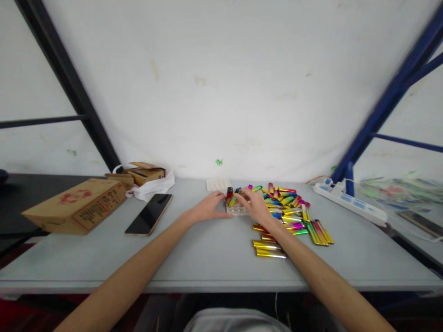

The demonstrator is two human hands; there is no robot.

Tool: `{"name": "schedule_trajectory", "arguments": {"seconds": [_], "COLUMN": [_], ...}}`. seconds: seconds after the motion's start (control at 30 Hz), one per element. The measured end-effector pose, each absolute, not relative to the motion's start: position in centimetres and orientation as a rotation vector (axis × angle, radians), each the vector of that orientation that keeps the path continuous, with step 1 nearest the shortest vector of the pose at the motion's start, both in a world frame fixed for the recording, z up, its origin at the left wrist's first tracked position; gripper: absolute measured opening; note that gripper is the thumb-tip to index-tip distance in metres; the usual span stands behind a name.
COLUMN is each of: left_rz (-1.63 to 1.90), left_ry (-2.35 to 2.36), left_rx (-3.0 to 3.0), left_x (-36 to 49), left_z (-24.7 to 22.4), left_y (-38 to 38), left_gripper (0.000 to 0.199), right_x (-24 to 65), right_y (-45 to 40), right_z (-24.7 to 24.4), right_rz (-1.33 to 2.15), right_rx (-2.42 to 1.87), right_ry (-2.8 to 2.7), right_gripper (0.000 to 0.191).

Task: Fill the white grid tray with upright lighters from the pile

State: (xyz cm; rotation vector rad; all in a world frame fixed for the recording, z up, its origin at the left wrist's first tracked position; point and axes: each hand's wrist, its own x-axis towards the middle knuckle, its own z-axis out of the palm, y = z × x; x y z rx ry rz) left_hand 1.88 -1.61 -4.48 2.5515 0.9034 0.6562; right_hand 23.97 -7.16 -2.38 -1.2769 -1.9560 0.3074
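A small white tray with rows of round holes stands in the middle of the desk, partly covered by my hands. My left hand spans its left side, fingers at the back corner and thumb at the front corner. A dark red shiny lighter stands upright at the tray's left end. My right hand reaches over the tray from the right, its fingertips closed on a yellow-green lighter that leans. Beside my right hand lies a loose heap of shiny many-coloured lighters.
A second white tray lies near the wall. On the left are a phone, a cardboard box, a smaller open carton and a white bag. A power strip runs along the right side.
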Motion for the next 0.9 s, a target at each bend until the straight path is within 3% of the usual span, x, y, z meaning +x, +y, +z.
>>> {"name": "schedule_trajectory", "arguments": {"seconds": [0.2,0.47,0.6,0.77,0.9], "left_rz": [0.654,0.628,0.644,0.594,0.521], "left_ry": [0.872,0.902,0.901,0.878,0.929], "left_rx": [2.541,2.568,2.55,2.563,2.576], "left_x": [1.8,1.9,1.9,1.4,1.1], "left_z": [-4.6,-4.6,-4.4,-3.6,-3.2], "left_y": [-1.5,-1.4,-1.4,-1.3,-1.1], "left_gripper": [0.068,0.066,0.068,0.068,0.07], "right_x": [23.6,24.0,26.6,30.2,30.2], "right_y": [-6.5,-6.0,-7.2,-9.8,-10.6], "right_z": [-2.9,-2.4,-0.7,1.3,1.6], "right_rz": [0.249,0.063,0.2,0.7,0.675], "right_rx": [-1.361,-1.315,-1.266,-1.244,-1.345], "right_ry": [-2.154,-2.401,-2.342,-2.502,-2.625], "right_gripper": [0.027,0.021,0.022,0.023,0.028]}}
